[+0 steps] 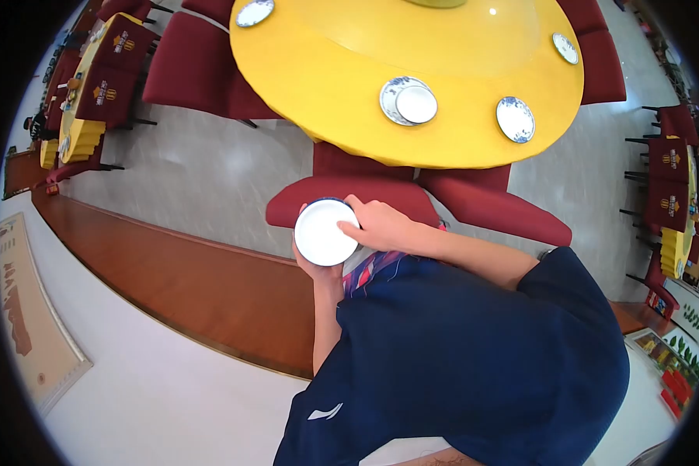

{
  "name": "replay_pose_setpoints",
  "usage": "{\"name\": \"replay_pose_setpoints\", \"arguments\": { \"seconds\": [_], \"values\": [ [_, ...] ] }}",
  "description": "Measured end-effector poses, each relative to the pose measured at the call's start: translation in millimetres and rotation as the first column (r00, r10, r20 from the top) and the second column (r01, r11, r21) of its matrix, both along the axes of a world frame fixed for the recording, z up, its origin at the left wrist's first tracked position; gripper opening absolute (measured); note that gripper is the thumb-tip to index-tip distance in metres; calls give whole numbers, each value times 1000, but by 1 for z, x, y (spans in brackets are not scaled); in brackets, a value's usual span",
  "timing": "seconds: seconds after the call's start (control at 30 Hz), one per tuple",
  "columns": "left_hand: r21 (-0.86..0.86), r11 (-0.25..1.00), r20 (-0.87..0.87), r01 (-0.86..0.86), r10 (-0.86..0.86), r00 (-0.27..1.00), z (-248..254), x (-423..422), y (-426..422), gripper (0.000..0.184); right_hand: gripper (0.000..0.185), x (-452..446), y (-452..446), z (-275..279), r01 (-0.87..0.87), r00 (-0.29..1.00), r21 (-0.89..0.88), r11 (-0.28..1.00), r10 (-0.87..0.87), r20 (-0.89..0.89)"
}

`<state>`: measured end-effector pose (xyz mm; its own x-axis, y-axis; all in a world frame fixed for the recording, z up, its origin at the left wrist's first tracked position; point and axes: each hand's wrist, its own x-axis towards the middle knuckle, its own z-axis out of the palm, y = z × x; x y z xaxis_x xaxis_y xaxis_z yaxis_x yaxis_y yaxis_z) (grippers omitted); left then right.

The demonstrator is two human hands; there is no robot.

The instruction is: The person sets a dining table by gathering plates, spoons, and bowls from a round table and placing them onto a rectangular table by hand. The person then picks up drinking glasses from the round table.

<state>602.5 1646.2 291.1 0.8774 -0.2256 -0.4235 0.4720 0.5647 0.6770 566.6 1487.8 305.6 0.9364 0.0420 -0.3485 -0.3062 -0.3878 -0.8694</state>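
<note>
In front of my body I hold a round white bowl (322, 233) with a dark blue rim. It faces up towards the camera; whether others are stacked under it I cannot tell. My left hand (318, 269) supports it from below and the left side, its fingers mostly hidden behind. From the right, my right hand (380, 225) grips the rim, with the thumb over the inside. Beyond my hands, on the yellow round table (318, 85), a smaller white bowl (416, 104) sits on a blue-patterned plate (388, 97).
Other patterned plates (515, 119) lie around the table edge. Dark red chairs (357, 196) stand between me and the table, with another chair (194, 66) to the left. A wooden-brown floor strip (179, 287) borders the white wall at left. More set tables (93, 85) stand farther off.
</note>
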Motion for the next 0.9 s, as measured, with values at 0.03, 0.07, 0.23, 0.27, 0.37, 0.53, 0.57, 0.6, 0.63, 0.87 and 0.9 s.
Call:
{"name": "replay_pose_setpoints", "arguments": {
  "seconds": [0.03,0.07,0.23,0.27,0.37,0.53,0.57,0.6,0.63,0.87,0.9],
  "values": [
    [-46,999,-16,-17,17,1000,-5,7,18,52,46,8,9,4,-2,1000,-14,1000,2,4],
    [-100,995,-10,-5,4,1000,-4,17,32,52,46,18,15,9,-70,996,-111,991,76,50],
    [-7,999,-142,-45,44,989,9,48,101,55,47,63,-14,-113,265,934,560,785,-353,53],
    [-24,1000,-124,-18,15,992,10,56,113,56,58,72,-41,-130,638,759,354,684,-478,-442],
    [-48,998,-84,48,-52,995,16,66,151,61,72,71,-109,-238,944,278,329,33,-617,-736],
    [-79,991,-24,109,-112,993,19,82,193,67,67,90,-148,-260,942,147,305,-138,-647,-748],
    [-146,988,-71,59,-70,995,14,89,201,63,64,96,-147,-263,939,124,301,-164,-655,-745],
    [-209,978,-116,6,-31,993,9,95,209,59,61,98,-146,-267,934,104,301,-191,-661,-743],
    [-106,993,-115,48,-60,992,1,103,220,67,58,96,-150,-292,911,53,329,-249,-719,-693],
    [-112,987,-170,113,-131,977,6,190,278,65,36,107,-140,-317,886,-99,279,-371,-738,-668],
    [-126,981,-170,150,-170,971,3,209,277,65,35,107,-148,-334,868,-147,287,-406,-760,-634]
  ]
}}
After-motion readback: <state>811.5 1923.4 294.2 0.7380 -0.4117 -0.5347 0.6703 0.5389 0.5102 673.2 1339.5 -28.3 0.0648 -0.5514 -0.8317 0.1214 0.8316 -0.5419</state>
